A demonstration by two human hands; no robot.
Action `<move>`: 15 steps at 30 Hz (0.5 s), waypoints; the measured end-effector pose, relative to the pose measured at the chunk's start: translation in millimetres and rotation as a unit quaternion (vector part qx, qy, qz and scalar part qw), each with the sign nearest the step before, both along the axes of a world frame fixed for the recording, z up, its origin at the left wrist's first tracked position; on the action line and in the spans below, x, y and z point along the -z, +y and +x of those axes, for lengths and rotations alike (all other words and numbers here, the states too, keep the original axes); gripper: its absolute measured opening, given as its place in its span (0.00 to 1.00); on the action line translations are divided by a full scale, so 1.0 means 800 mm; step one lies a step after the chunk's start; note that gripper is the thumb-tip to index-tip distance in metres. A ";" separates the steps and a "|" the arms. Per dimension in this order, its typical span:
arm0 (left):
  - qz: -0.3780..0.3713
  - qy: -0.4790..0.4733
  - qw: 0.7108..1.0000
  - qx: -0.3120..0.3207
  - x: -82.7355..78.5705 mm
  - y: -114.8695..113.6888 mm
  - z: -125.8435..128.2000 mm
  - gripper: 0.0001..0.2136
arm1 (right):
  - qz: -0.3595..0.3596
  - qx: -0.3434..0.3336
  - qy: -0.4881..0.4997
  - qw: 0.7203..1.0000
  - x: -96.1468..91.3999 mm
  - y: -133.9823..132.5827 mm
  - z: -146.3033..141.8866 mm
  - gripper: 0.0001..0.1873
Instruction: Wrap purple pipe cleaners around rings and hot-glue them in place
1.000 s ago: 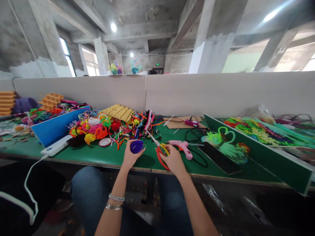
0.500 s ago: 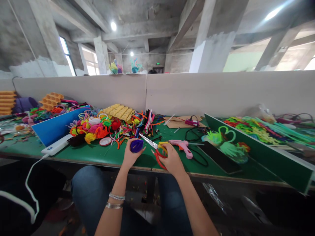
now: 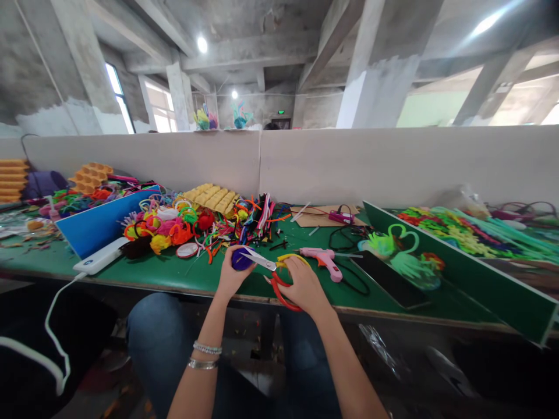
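My left hand (image 3: pixel 231 275) is closed around a round, dark purple-blue piece (image 3: pixel 239 260); its exact kind is not clear. In my right hand (image 3: pixel 302 282) is a pair of scissors (image 3: pixel 267 263) with one yellow and one red handle. The scissors' blades are a little apart and point left, their tips lying over the front of the purple-blue piece. Whether the blades touch it or pass in front cannot be made out. Both hands are just above the front edge of the green table (image 3: pixel 257 285).
A pink glue gun (image 3: pixel 325 262) and a black phone (image 3: pixel 391 279) lie right of my hands. Colourful pipe-cleaner pieces (image 3: pixel 174 227) are heaped at the left beside a blue board (image 3: pixel 109 221) and a white power bank (image 3: pixel 100 258). A green board (image 3: pixel 454 267) stands at the right.
The scissors have moved left, so the blade tips now overlap the purple-blue piece. Their handles have spread wider apart. My left hand has stayed almost in place.
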State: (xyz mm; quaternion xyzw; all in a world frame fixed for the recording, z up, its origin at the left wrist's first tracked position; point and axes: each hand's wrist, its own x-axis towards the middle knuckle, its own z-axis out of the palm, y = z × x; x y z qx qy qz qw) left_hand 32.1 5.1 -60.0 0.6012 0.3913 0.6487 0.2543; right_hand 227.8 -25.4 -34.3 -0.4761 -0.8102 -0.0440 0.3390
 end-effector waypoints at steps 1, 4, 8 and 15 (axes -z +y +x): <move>0.001 -0.001 1.000 0.002 0.000 0.000 0.000 0.21 | -0.004 -0.001 0.001 1.000 0.000 0.000 0.000 0.20; 0.001 -0.005 1.000 0.008 0.001 0.001 0.000 0.21 | -0.007 -0.005 0.007 1.000 -0.003 -0.001 0.002 0.20; 0.008 0.003 1.000 0.000 0.001 0.000 0.000 0.21 | -0.010 0.001 0.003 1.000 -0.007 -0.003 0.004 0.19; -0.005 0.008 1.000 -0.001 -0.001 -0.001 0.001 0.21 | -0.001 0.014 -0.025 1.000 -0.010 -0.003 0.005 0.18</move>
